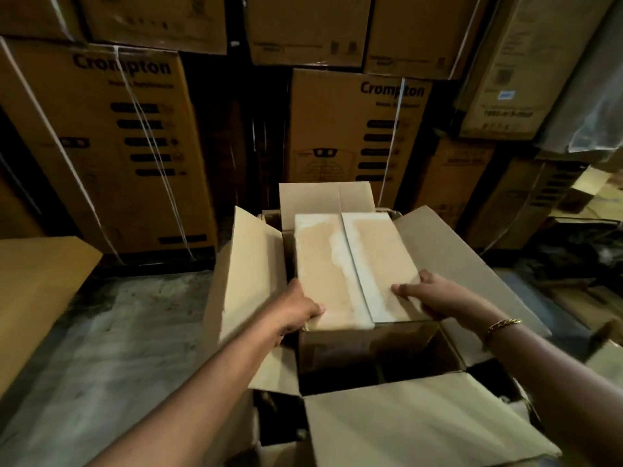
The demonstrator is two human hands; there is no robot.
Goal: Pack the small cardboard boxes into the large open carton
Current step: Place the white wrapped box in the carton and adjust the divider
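A large open carton (455, 261) stands on the floor in front of me with its four flaps spread outward. A small brown cardboard box (350, 264), its top flaps closed with a pale seam down the middle, sits in the carton's far half, its top level with the rim. My left hand (298, 306) grips the box's near left corner. My right hand (428, 294) holds its near right edge, fingers lying on the top. The carton's near half (381, 358) is dark and hollow; its bottom is hidden in shadow.
Tall stacks of printed brown cartons (111, 146) wall off the back and right. A flat cardboard sheet (37, 284) lies at the left. Bare concrete floor (111, 348) lies to the left of the carton. Loose cardboard pieces (593, 193) clutter the right side.
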